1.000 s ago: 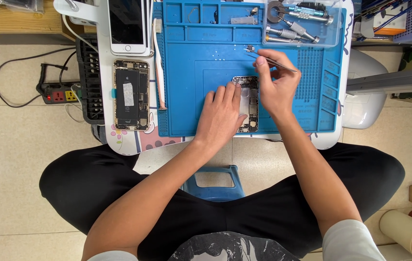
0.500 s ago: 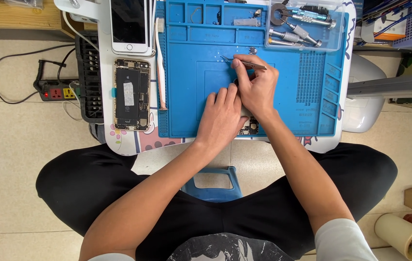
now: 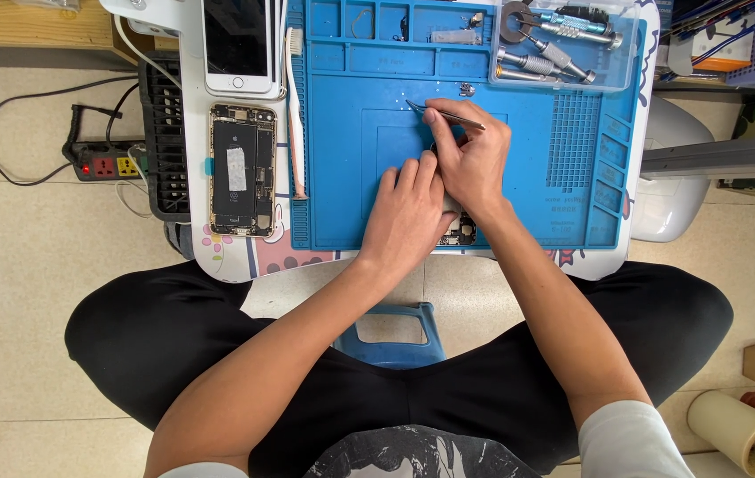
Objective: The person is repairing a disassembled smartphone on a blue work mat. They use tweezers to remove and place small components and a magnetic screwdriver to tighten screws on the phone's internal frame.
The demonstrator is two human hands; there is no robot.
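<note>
We're over the blue work mat now, both hands meeting near its middle. Our right hand pinches slim metal tweezers, their tip pointing toward the mat's far left. Our left hand lies flat, fingers together, pressing down on an opened phone body that peeks out at the mat's near edge. Left of the mat, another opened phone lies on the table, a white phone beyond it. A clear tool tray sits at the mat's far right corner.
</note>
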